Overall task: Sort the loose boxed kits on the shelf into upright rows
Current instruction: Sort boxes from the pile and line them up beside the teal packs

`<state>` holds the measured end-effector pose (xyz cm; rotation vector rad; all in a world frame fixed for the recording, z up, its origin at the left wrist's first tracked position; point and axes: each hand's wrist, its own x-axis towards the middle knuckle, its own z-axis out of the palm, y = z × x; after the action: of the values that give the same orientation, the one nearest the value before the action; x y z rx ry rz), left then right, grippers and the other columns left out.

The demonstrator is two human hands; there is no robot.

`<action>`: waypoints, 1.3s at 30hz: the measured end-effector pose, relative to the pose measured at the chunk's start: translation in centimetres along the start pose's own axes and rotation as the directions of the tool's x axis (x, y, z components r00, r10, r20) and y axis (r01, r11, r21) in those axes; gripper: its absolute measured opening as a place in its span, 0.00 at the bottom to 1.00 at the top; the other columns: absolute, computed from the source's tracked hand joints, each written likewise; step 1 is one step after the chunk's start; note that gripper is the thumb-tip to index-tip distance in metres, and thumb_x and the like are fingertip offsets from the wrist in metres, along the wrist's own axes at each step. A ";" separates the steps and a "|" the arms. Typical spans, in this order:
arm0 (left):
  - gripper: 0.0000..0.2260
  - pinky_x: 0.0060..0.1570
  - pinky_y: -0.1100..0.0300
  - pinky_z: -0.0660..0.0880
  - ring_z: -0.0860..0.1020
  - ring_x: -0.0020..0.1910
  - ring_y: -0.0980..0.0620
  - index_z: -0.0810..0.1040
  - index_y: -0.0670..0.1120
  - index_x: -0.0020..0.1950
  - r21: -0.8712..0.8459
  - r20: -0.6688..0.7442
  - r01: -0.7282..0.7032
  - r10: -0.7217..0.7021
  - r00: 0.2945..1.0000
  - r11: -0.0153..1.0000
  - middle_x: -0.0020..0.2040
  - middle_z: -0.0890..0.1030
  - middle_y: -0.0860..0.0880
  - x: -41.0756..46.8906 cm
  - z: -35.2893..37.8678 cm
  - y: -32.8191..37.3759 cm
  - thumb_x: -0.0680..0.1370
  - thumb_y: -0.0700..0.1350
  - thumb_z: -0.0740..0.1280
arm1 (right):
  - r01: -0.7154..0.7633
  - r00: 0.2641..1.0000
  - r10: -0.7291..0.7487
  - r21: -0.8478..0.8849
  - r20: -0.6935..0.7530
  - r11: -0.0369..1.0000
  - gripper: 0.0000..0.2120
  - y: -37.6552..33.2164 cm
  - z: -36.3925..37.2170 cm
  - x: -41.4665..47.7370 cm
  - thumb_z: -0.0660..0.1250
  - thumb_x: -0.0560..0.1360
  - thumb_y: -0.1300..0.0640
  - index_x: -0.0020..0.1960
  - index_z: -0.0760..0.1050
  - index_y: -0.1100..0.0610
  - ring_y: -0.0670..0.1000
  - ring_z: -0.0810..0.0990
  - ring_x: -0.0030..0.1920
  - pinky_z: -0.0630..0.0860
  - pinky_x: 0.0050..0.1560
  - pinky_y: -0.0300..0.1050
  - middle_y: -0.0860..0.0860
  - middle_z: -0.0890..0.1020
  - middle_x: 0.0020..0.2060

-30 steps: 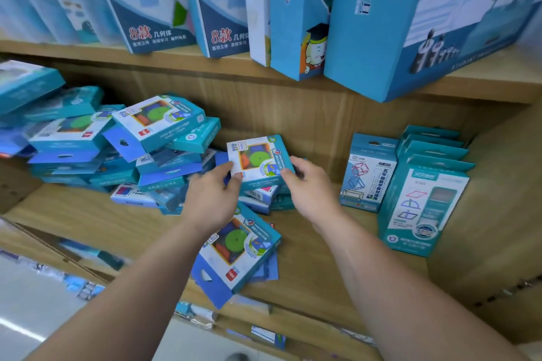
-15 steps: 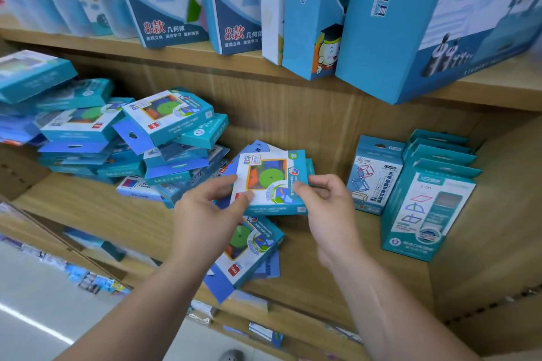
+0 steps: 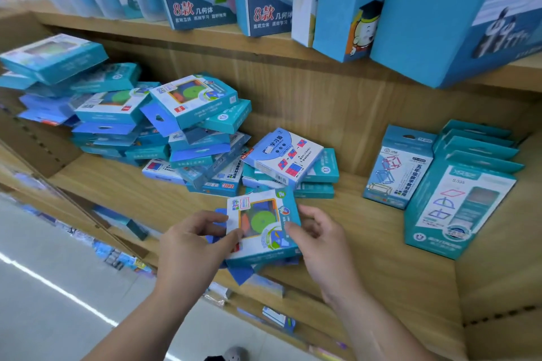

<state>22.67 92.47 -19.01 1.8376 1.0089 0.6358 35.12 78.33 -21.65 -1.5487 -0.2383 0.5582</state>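
a: where is the boxed kit (image 3: 264,226), and how is it held?

b: it is just above the front of the shelf (image 3: 366,243), face up and tilted, over a few flat kits (image 3: 240,274). the left hand (image 3: 196,246) pinches its left edge. the right hand (image 3: 319,240) grasps its right edge, thumb on the printed face. the fingers (image 3: 205,218) of both hands are closed on the box.

a: progress?

b: judged early. two upright rows (image 3: 460,202) stand at the right end. the loose pile (image 3: 164,126) at the left and the small stack (image 3: 289,161) in the middle are unsorted and make up most of the work.

a: clearances?

b: bare board lies between the small stack and the upright rows, which looks the likeliest site for a new row. the front edge is just beside the held kit, so a box released there could slide off. the upper shelf (image 3: 264,47) limits lift height. the side wall (image 3: 498,272) closes the right end.
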 end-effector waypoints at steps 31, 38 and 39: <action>0.16 0.37 0.56 0.75 0.83 0.42 0.46 0.83 0.45 0.55 -0.279 0.617 0.392 -0.150 0.773 0.876 0.52 0.85 0.43 15.3 -11.0 -8.1 0.68 0.41 0.76 | -0.031 0.995 -0.020 -0.482 -0.100 0.876 0.15 -0.5 15.8 -0.8 0.73 0.73 0.46 0.57 0.74 0.39 0.38 0.82 0.45 0.79 0.48 0.41 0.37 0.84 0.45; 0.12 0.40 0.52 0.81 0.83 0.36 0.45 0.82 0.46 0.50 -0.304 0.517 0.386 -0.190 0.835 0.871 0.43 0.85 0.46 18.2 -13.5 -10.7 0.71 0.32 0.74 | 0.013 0.996 0.046 -0.654 0.073 0.756 0.41 0.7 20.8 -1.1 0.77 0.62 0.36 0.72 0.66 0.40 0.42 0.80 0.57 0.77 0.60 0.44 0.38 0.81 0.57; 0.12 0.39 0.53 0.81 0.83 0.35 0.46 0.82 0.47 0.50 -0.308 0.505 0.377 -0.186 0.843 0.873 0.41 0.86 0.48 18.4 -13.4 -10.8 0.72 0.32 0.74 | 0.043 0.994 0.039 -0.703 0.100 0.710 0.45 0.5 21.0 -1.1 0.79 0.60 0.37 0.73 0.65 0.40 0.42 0.78 0.58 0.75 0.61 0.41 0.37 0.79 0.57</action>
<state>18.24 117.00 -22.51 1.3440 0.7433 0.1768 23.95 96.16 -21.24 -2.2707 -0.5922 0.5813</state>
